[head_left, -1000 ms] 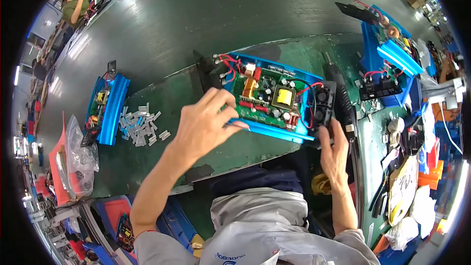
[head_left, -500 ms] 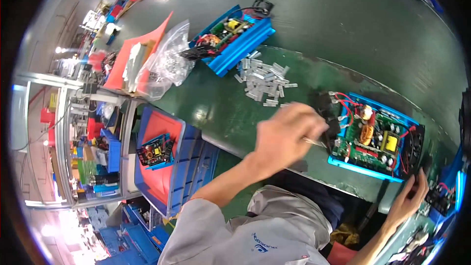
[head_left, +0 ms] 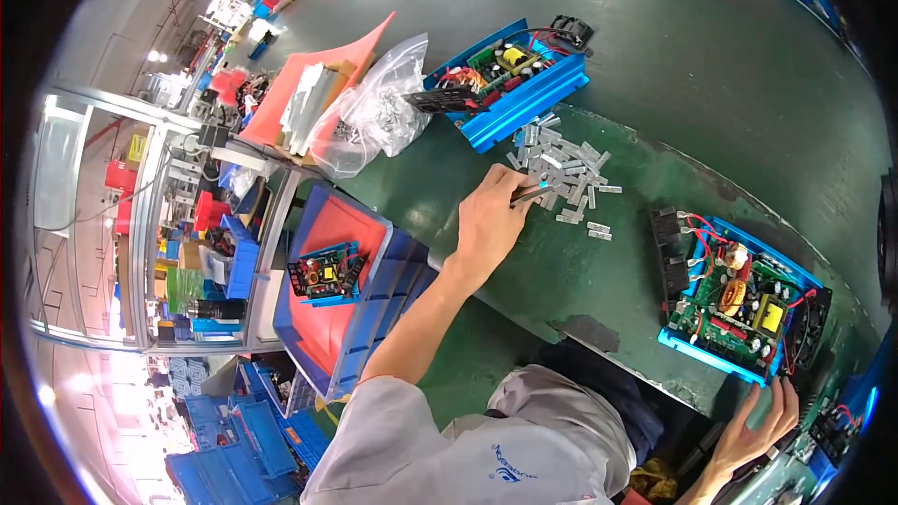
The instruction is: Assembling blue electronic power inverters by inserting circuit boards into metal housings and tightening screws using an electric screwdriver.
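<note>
My left hand (head_left: 488, 217) is closed around tweezers (head_left: 531, 193), whose tips reach the near-left side of a pile of small clear-and-silver pieces (head_left: 572, 168). Whether the tips grip one of those pieces is too small to tell. On the right lies a blue metal housing with an open circuit board (head_left: 739, 304), red wires and a black end panel (head_left: 667, 257) standing off its left side. Beside its near right corner, my right hand (head_left: 762, 425) rests with fingers stretched out, fingertips close to the housing's edge.
A second blue housing (head_left: 524, 98) with its board lies behind the pile. Left of it sit a clear plastic bag (head_left: 379, 122) and a red-orange folder (head_left: 299, 70). A blue crate (head_left: 374, 285), lined in red, holds another board unit (head_left: 327, 273). Metal shelving (head_left: 150, 224) stands at far left.
My left hand has moved left and away from the right-hand housing, over to the pile, tweezers still in it. My right hand stays near the housing's corner. The view has shifted.
</note>
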The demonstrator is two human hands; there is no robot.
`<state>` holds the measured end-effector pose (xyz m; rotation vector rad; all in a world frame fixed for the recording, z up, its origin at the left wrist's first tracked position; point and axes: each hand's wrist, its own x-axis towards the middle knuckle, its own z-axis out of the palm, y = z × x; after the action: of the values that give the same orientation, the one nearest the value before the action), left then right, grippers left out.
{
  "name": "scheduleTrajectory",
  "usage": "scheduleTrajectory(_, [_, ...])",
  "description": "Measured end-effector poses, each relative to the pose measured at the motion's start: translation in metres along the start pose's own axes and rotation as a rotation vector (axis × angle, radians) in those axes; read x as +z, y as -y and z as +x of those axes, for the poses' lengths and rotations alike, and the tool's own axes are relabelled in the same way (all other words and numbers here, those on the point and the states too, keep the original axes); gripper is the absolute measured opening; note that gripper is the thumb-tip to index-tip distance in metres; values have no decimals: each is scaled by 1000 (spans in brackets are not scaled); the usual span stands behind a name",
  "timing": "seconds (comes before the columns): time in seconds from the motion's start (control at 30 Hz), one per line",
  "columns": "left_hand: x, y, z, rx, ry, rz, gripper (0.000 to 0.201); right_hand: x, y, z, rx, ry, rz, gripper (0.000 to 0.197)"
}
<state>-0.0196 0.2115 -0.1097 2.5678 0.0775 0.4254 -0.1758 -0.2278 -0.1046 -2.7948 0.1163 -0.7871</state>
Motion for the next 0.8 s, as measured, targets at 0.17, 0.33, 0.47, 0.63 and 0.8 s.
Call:
scheduleTrajectory(0.17, [0,10,4,189,-44,125,23,-6,17,-2,-59,-83,67,27])
scheduleTrajectory(0.33, [-1,-4,-1,131,-48,23,21,-2,38,-9,-62,-73,228,27])
scheduleTrajectory(0.47, [-2,-8,-1,52,15,50,23,-1,45,-14,-25,-52,295,25])
scheduleTrajectory(0.63, [-2,-8,2,107,50,83,23,-2,45,-21,-15,-28,348,24])
scheduleTrajectory(0.8, [-4,-32,-6,158,-141,42,23,-6,61,-28,34,14,471,23])
